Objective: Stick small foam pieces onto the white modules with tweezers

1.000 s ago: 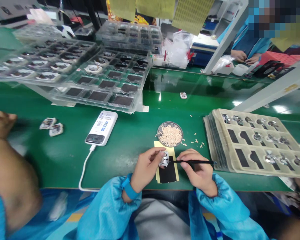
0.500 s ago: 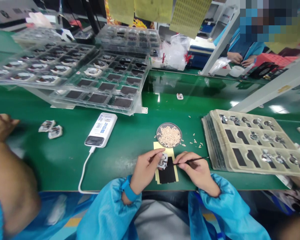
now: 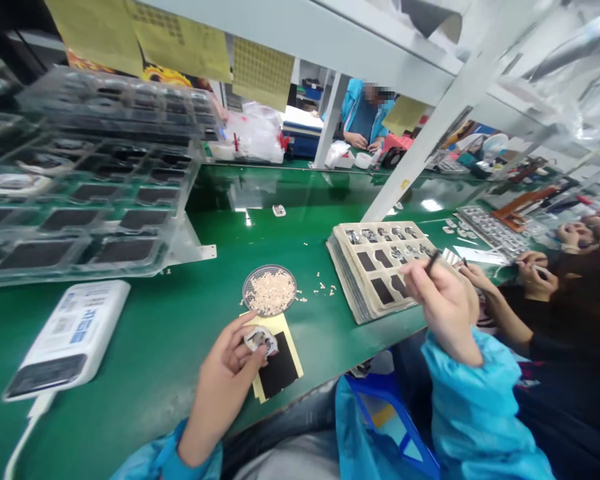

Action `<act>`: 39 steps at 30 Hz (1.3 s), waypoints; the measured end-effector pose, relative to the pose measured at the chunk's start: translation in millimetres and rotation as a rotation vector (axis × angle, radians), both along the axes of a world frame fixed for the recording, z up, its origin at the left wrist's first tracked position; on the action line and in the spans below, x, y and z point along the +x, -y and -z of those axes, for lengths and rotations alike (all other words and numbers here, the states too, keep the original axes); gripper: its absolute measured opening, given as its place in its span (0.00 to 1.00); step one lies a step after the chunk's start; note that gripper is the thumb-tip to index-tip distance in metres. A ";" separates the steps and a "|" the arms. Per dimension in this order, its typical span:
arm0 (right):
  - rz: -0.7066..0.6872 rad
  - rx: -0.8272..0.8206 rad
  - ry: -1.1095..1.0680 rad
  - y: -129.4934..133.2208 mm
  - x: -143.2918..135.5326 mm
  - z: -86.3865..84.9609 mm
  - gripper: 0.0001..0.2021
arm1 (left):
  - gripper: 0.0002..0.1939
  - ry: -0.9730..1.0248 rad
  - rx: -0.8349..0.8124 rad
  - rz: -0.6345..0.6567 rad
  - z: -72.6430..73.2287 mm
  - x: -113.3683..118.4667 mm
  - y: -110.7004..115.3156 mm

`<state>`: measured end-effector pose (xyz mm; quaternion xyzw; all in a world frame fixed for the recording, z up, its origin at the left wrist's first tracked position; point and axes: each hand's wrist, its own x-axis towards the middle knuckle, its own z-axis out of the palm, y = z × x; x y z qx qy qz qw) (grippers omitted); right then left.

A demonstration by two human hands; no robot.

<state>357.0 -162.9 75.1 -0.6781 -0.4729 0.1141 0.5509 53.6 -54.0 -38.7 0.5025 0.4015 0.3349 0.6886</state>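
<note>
My left hand [image 3: 233, 363] is closed around a small white part [image 3: 261, 340], rounded in outline, with dark and metallic bits inside. Under it lies a black pad [image 3: 280, 367] on yellow paper [image 3: 294, 350]. My right hand [image 3: 443, 303] is raised at the right, in front of the beige tray [image 3: 347, 267]. Its fingers pinch a thin black tool [image 3: 434, 261], mostly hidden by the hand, whose kind I cannot make out. A round grey dish [image 3: 245, 300] of tiny beige pieces [image 3: 271, 291] sits just beyond my left hand.
The beige tray holds metal parts in several pockets. Loose beige pieces [image 3: 323, 287] lie beside the dish. A white power bank [image 3: 75, 327] with a cable and clear trays [image 3: 125, 247] stand at left. A slanted post [image 3: 405, 173] rises behind. Other people's hands [image 3: 537, 273] are at right.
The view has swung to the right. My right hand has moved away from the white part, up and right, with the black tool. My left hand still holds the part, now turned differently.
</note>
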 end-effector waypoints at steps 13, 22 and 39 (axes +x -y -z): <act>0.048 -0.666 0.640 -126.4 107.2 2.9 0.09 | 0.20 -0.048 -0.009 0.100 -0.6 -1.6 0.2; 0.017 -0.211 0.170 -77.9 48.0 -22.6 0.18 | 0.21 -0.088 -0.004 0.134 -1.3 -1.3 2.1; -0.531 -0.470 -0.439 -47.2 -128.5 84.1 0.16 | 0.25 -0.083 0.041 -0.050 -12.8 -12.6 14.8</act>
